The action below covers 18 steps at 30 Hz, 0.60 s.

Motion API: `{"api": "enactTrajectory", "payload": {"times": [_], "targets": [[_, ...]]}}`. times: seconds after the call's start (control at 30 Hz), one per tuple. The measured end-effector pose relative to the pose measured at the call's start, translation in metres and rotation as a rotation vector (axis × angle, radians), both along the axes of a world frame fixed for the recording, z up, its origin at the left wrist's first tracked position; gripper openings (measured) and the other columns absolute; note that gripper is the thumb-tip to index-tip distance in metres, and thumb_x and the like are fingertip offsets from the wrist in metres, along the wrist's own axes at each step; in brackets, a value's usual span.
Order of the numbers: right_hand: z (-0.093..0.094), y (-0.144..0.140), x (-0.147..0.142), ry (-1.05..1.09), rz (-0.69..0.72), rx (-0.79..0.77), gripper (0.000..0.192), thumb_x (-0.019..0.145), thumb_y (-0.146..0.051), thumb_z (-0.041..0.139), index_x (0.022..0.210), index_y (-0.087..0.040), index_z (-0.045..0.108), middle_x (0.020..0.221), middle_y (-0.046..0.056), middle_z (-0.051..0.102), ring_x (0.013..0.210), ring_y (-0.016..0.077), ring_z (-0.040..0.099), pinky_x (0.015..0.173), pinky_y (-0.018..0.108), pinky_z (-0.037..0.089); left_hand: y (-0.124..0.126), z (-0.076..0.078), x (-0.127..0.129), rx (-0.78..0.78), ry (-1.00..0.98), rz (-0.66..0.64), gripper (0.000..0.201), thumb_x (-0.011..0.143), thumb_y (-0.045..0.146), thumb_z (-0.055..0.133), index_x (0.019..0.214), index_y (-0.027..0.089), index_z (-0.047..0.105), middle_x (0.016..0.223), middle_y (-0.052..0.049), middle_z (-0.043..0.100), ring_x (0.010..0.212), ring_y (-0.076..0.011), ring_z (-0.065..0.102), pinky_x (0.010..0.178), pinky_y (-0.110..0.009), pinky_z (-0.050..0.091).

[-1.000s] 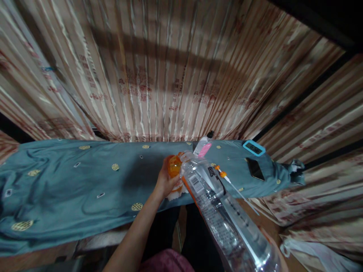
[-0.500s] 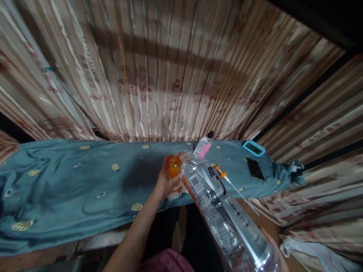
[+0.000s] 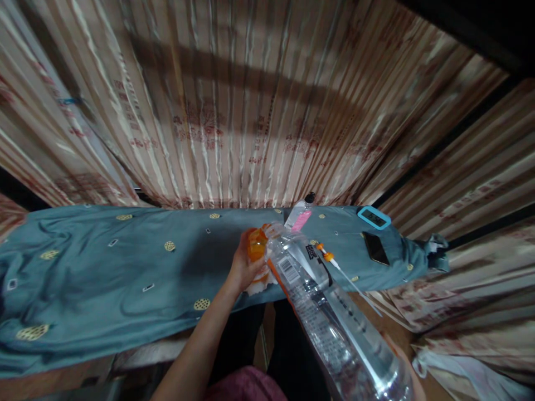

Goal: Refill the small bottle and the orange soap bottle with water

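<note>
My left hand [image 3: 242, 267] grips a small orange container [image 3: 256, 245] over the teal cloth [image 3: 104, 278] that covers the table. A large clear plastic water bottle [image 3: 326, 317] is tilted with its mouth against the orange container. My right hand [image 3: 403, 362] holds the bottle's base at the lower right, mostly hidden behind it. A white cloth or tissue [image 3: 259, 287] lies under the left hand.
A small bottle with a pink label [image 3: 300, 216] lies on the cloth behind the hands. An orange-and-white pump tube [image 3: 338, 270], a dark phone [image 3: 375, 249] and a blue digital timer [image 3: 373, 217] lie to the right. Striped curtains [image 3: 251, 111] hang behind the table.
</note>
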State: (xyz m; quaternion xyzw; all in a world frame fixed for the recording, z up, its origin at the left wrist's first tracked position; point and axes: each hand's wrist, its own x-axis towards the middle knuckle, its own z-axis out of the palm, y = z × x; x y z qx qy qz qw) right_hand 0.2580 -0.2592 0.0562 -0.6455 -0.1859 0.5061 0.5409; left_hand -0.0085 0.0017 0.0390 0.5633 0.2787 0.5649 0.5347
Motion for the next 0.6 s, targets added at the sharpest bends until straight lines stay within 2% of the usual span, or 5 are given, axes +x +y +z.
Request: {"api": "enactTrajectory", "payload": {"times": [0.1,0.23,0.33,0.43,0.6], "targets": [[0.011,0.005,-0.009,0.007,0.038,-0.016,0.033,0.073,-0.065,0.086,0.074,-0.032,0.081,0.066,0.002,0.078,0.104,0.0350,0.082,0.100,0.054,0.066,0.000,0.000,0.000,0.007,0.009,0.017,0.081,0.072,0.044,0.097,0.136,0.026,0.050,0.137,-0.012,0.073,0.125,-0.0334,0.075,0.113,-0.052,0.060],[0.009,0.007,0.004,0.050,0.014,-0.016,0.028,0.060,-0.055,0.097,0.064,-0.034,0.078,0.060,-0.002,0.076,0.087,0.0335,0.084,0.094,0.049,0.069,0.000,-0.002,0.001,0.001,0.008,0.012,0.082,0.072,0.044,0.097,0.136,0.026,0.050,0.137,-0.012,0.073,0.125,-0.0334,0.075,0.112,-0.051,0.060],[-0.001,0.004,0.016,0.049,-0.037,0.052,0.026,0.062,-0.056,0.096,0.070,-0.035,0.081,0.069,-0.003,0.080,0.074,0.0294,0.083,0.090,0.046,0.070,0.001,-0.003,0.001,0.002,-0.004,0.007,0.083,0.071,0.045,0.098,0.136,0.027,0.049,0.137,-0.012,0.073,0.125,-0.0332,0.075,0.111,-0.051,0.061],[-0.005,0.001,0.019,-0.006,0.011,0.075,0.025,0.064,-0.056,0.095,0.069,-0.036,0.081,0.067,-0.004,0.079,0.066,0.0270,0.080,0.086,0.044,0.071,0.001,-0.003,0.001,0.007,0.000,0.001,0.082,0.073,0.046,0.097,0.136,0.027,0.048,0.135,-0.011,0.074,0.121,-0.0320,0.077,0.109,-0.050,0.062],[0.010,0.008,0.012,0.100,0.068,0.068,0.036,0.057,-0.065,0.096,0.063,-0.033,0.080,0.055,0.002,0.072,0.082,0.0374,0.083,0.082,0.054,0.071,0.001,-0.002,0.001,0.006,0.009,0.014,0.084,0.071,0.045,0.099,0.136,0.027,0.049,0.135,-0.011,0.074,0.123,-0.0328,0.076,0.112,-0.052,0.061]]}}
